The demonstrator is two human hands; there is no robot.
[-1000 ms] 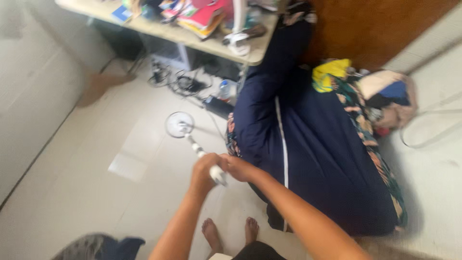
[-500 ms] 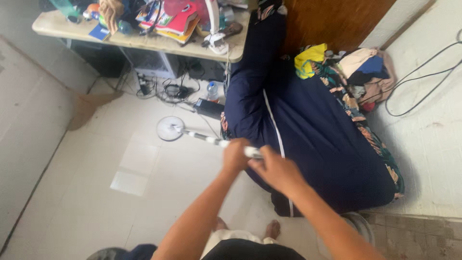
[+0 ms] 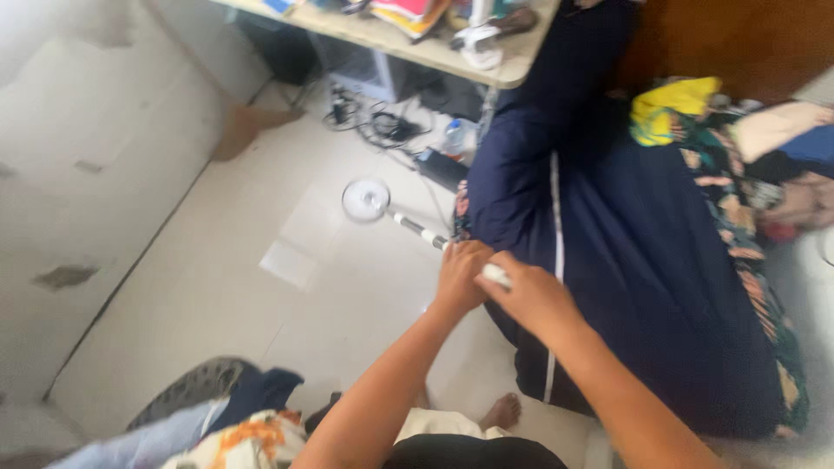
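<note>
Both hands meet at the top of a thin white pole (image 3: 417, 230). The left hand (image 3: 460, 276) is closed around the pole near its upper end, and the right hand (image 3: 530, 295) is curled over the white tip just to its right, fingers wrapped on it. The pole slants from the hands down and away to the far left, ending in a round white base (image 3: 365, 200) that sits flat on the pale floor (image 3: 217, 287). Just right of the hands lies a mattress (image 3: 660, 260) under a dark blue cover with a thin white stripe, running from near to far. At its far right end is a heap of clothes (image 3: 738, 139), yellow and patterned. Beyond the base, cables (image 3: 373, 122) and a bottle (image 3: 456, 136) lie on the floor under a table (image 3: 512, 69) that carries books and other small items, too blurred to tell apart. A bare foot (image 3: 502, 410) shows below the arms, and more cloth (image 3: 234, 426) lies at the near left.
</note>
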